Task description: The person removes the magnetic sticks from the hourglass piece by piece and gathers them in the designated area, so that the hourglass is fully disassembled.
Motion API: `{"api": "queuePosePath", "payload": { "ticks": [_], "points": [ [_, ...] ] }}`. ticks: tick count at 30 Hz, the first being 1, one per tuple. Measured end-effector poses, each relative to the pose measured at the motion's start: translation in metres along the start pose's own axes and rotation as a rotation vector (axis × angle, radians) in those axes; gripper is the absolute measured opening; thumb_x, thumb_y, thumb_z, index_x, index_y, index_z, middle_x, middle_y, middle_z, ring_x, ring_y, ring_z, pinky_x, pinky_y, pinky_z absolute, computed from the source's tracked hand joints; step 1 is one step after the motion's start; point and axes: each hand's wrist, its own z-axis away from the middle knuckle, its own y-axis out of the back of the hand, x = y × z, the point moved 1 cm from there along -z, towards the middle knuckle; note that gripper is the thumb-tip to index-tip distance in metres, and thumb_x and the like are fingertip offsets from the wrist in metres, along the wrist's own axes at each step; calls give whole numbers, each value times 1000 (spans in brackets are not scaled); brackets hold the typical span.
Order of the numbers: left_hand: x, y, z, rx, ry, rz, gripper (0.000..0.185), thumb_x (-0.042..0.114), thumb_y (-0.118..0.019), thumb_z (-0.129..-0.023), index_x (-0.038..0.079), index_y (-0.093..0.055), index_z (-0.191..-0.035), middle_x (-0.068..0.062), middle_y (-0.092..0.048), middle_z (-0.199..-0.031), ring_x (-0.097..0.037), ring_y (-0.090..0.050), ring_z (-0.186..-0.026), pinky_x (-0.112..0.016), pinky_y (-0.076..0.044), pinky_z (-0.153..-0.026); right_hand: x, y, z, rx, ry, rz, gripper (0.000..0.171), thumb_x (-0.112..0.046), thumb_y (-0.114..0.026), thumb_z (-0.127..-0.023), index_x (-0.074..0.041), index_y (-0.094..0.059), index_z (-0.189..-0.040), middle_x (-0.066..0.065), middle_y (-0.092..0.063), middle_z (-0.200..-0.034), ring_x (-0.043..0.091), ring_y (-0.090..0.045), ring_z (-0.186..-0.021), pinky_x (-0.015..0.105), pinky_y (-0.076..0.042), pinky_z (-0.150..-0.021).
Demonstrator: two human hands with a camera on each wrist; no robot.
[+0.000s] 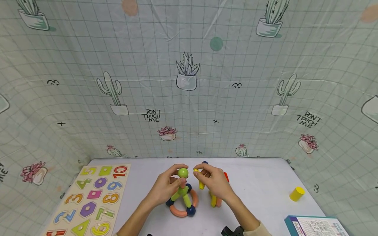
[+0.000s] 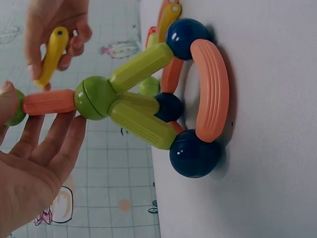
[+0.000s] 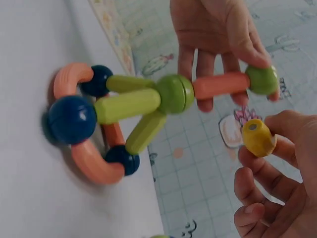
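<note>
A magnetic ball-and-stick build stands on the table (image 1: 254, 186). Its base is a ring of curved salmon rods (image 2: 212, 89) and dark blue balls (image 3: 73, 119). Lime rods (image 2: 141, 67) rise from the ring to a green ball (image 2: 95, 97), topped by a straight salmon rod (image 3: 220, 85). My left hand (image 1: 165, 186) pinches the upper green ball (image 1: 183, 172) between thumb and fingers, its other fingers along the salmon rod. Just to the right, my right hand (image 1: 217, 182) pinches a yellow rod (image 2: 52, 55) close to that ball, apart from it.
A number-and-shape puzzle board (image 1: 94, 196) lies at the left. Behind the right hand are loose pieces, including a yellow curved rod (image 1: 213, 199) and a salmon piece (image 1: 219, 202). A yellow cylinder (image 1: 297, 194) and a printed box (image 1: 316, 226) sit at the right.
</note>
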Motion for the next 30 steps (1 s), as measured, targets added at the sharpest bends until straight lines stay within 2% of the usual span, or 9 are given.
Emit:
{"api": "queuePosePath", "payload": {
  "ticks": [5,8,12,18,23,30],
  "points": [
    [0,-1,2,-1,9,8,38,22,-65,-98,28,-57,-135,-9,-67,-105,-25,-62,-66,-21,-42,-53,26,14,8,63,-127,19,20,-32,-69,-97,-21,-72,-113,-6,-66,-79,14,-59,-64,26,-45,-53],
    [0,-2,3,0,15,17,40,21,-65,-98,28,-57,-136,-8,-66,-106,-24,-61,-66,-21,-42,-52,43,23,16,92,-210,43,22,-29,-69,-96,-17,-71,-115,-4,-66,-79,18,-63,-65,27,-45,-56],
    [1,-1,6,-8,18,24,39,22,-65,-98,28,-56,-136,-8,-66,-107,-26,-63,-70,-21,-42,-52,58,31,28,66,-300,79,24,-30,-69,-96,-16,-71,-115,-3,-65,-81,21,-63,-65,28,-46,-57],
    [3,2,10,-22,23,15,39,25,-65,-98,28,-58,-136,-10,-65,-109,-25,-65,-74,-22,-43,-53,72,38,41,4,-399,137,27,-28,-69,-95,-12,-71,-116,1,-65,-85,18,-57,-63,31,-44,-56],
    [4,4,12,-18,30,16,38,22,-65,-98,28,-58,-135,-10,-64,-109,-24,-64,-74,-22,-43,-53,81,39,44,-38,-427,186,25,-28,-68,-96,-10,-72,-113,0,-64,-76,16,-56,-59,30,-41,-53],
    [4,6,14,-24,36,33,39,25,-65,-98,27,-58,-136,-12,-64,-110,-25,-64,-75,-23,-44,-53,88,31,43,-156,-407,167,23,-26,-69,-94,-8,-72,-107,-2,-64,-68,14,-58,-50,26,-43,-43]
  ]
}}
